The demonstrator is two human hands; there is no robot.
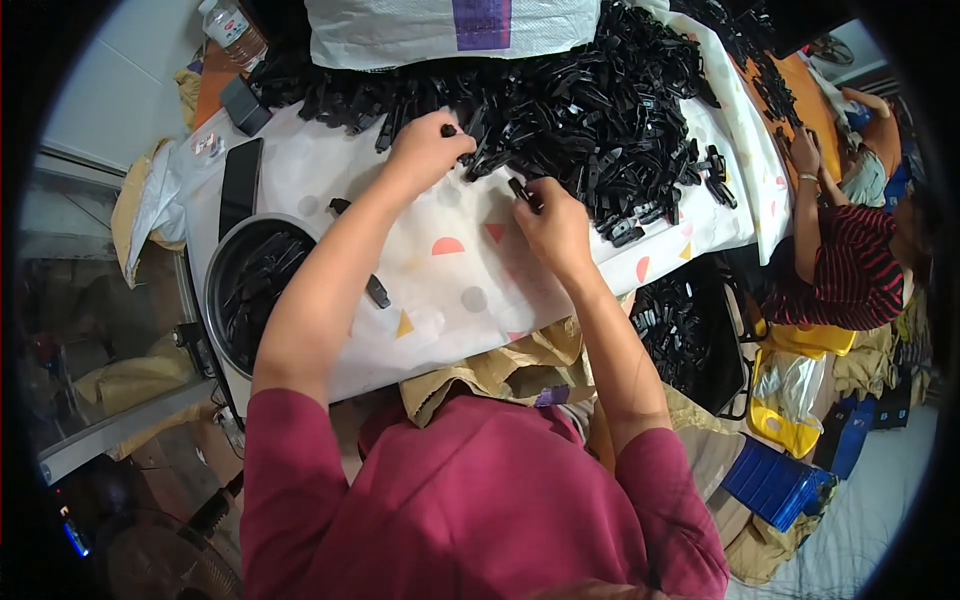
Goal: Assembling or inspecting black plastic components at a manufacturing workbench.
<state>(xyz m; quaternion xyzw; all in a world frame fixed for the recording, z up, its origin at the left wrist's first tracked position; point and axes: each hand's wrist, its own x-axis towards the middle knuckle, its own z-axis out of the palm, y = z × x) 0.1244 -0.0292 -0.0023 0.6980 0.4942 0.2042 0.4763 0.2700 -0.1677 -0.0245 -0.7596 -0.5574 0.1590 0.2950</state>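
A large heap of small black plastic pieces (590, 100), long and narrow like clips, covers the far part of the table. My left hand (422, 155) is closed at the heap's near edge, with a black piece (449, 130) showing at its fingertips. To its right, over the patterned white cover (450, 270), my right hand (556, 225) pinches another black piece (518, 189) between thumb and fingers. A loose black piece (377, 291) lies beside my left forearm, and another (340, 205) is partly behind it. Their exact kind is too small to make out.
A round metal pot (214, 330) of black pieces stands left, by a dark phone (240, 185). Behind are a white sack (450, 45), a bottle (232, 38) and a dark block (245, 106). A black crate (735, 380) holds more pieces; another person (855, 260) sits right.
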